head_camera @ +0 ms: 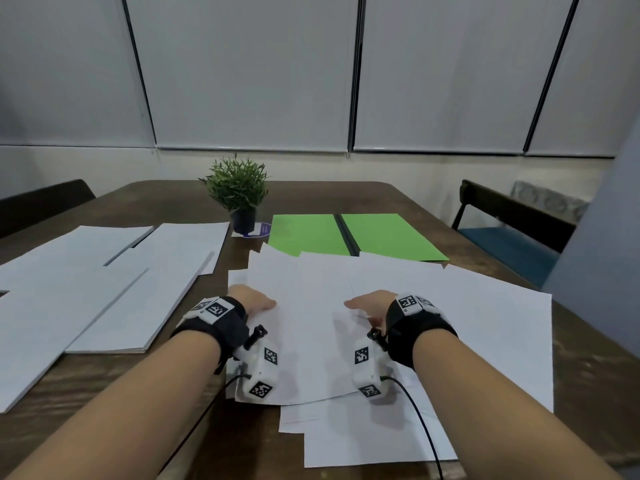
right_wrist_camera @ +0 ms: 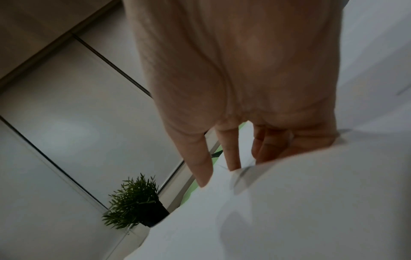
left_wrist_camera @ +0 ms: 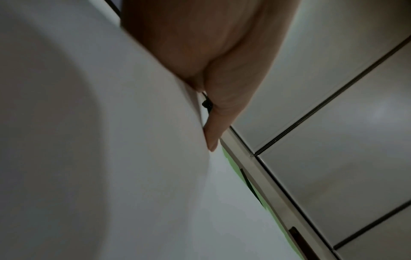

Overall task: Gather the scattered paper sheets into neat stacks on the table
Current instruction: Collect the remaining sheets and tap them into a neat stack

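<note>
Under both hands (head_camera: 252, 299): white sheets (head_camera: 318, 327), loosely fanned, edges uneven

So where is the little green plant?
In the head view the little green plant stands at the far middle of the table, just left of the green sheets and behind the white papers.

Grey roller blinds (head_camera: 249, 71) behind — dark chair (head_camera: 512, 223) at right.
</note>
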Available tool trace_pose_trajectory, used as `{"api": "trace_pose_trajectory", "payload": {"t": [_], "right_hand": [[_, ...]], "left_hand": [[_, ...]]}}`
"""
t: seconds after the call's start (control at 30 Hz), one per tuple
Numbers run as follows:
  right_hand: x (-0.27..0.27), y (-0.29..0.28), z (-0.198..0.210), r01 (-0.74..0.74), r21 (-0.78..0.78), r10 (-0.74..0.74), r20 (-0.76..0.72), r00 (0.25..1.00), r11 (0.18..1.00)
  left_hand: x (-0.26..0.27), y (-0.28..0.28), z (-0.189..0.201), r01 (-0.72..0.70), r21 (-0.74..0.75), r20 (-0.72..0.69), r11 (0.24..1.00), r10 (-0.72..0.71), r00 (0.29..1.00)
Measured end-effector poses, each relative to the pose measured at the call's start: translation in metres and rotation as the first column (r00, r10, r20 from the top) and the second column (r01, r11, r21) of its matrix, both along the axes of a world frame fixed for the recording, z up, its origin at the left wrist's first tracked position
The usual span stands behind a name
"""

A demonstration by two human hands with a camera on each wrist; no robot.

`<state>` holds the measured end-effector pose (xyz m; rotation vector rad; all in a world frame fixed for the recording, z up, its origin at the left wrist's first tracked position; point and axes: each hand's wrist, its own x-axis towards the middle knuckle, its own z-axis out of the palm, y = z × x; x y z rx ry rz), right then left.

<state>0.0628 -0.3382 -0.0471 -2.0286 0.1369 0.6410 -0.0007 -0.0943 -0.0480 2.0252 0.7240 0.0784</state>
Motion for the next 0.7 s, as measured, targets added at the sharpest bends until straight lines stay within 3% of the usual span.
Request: {"api": "trace_pose_trajectory", "payload": {"t": [0.13, 0.33, 0.53, 0.6, 0.7], "right_hand": [[-0.011, -0.001, 0.007, 0.019, -0.007, -0.019, -0.01, 1.0, 1.0], [-0.019, 0.001, 0.011, 0.006, -0.045, -0.005, 0.014, 1.0, 0.999], [-0.025, 0.008, 0.016, -0.033, -0.119, 0.041, 0.07, 0.997, 0.992], [-0.029, 0.014, 0.026, -0.03, -0.067, 0.038, 0.131, 0.991, 0.997], [-0.034, 0.03, 0.047, -0.069, 0.171, 0.031, 0.214, 0.976, 0.983]], "left_hand": [[-0.006, 0.013, 0.003, 0.005, 0.029, -0.007, 1.0, -0.005, 1.0], [-0.02, 0.034, 0.012, 0.021, 0.117, 0.119, 0.993, -0.035, 0.992], [-0.043, 0.049, 0.036, 0.018, -0.027, 0.422, 0.999, -0.005, 0.907], [-0.051, 0.048, 0.053, 0.047, -0.073, 0.508, 0.996, -0.004, 0.861], [-0.061, 0.044, 0.082, 0.134, -0.114, 0.613, 0.984, -0.036, 0.789]]}}
